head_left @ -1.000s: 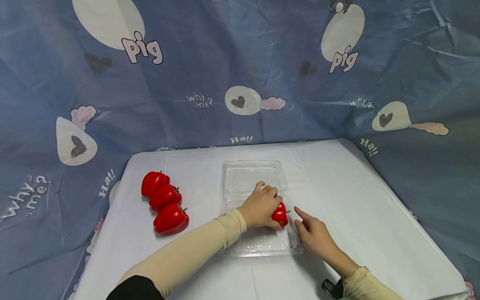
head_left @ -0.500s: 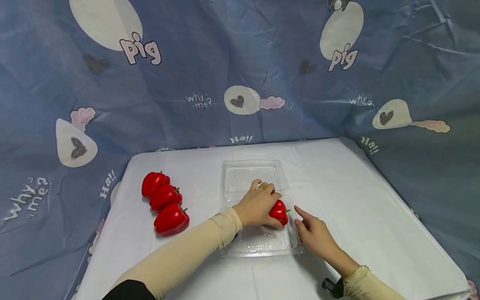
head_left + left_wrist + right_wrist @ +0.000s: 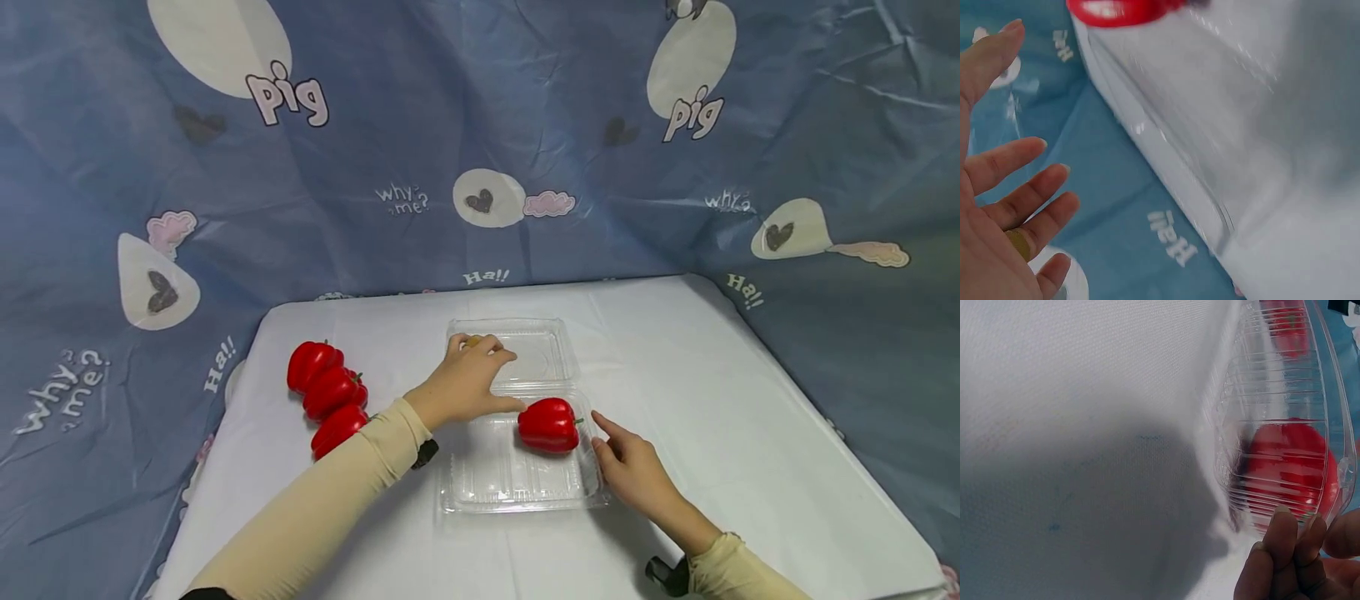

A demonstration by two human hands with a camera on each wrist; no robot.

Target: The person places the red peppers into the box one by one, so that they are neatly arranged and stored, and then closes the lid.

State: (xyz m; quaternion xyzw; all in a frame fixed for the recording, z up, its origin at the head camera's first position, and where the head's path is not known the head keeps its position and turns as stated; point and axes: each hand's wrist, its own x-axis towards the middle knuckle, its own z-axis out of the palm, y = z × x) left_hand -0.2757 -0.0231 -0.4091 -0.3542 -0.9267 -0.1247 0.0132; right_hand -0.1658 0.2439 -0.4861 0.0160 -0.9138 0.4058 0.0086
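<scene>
A red bell pepper [image 3: 549,426] lies on its side in the right part of a clear plastic clamshell box [image 3: 480,483], stem to the right. My left hand [image 3: 465,383] hovers over the box's left side, its thumb near the pepper. Its fingers are spread and hold nothing in the left wrist view, where one wears a yellowish band [image 3: 1018,244]. My right hand [image 3: 636,475] is at the box's right edge, fingertips [image 3: 1282,519] against the clear wall in the right wrist view. Thumb and forefinger stand apart in the head view.
Several red bell peppers [image 3: 330,393] lie in a row at the left of the white-covered table [image 3: 720,400]; my left sleeve partly covers the nearest. The box's lid [image 3: 536,342] lies folded back, away from me. A blue printed cloth [image 3: 585,100] hangs behind.
My left hand has let go of the red bell pepper in the box and moved left, its fingers spreading. The pepper is now fully visible. My right hand has barely moved.
</scene>
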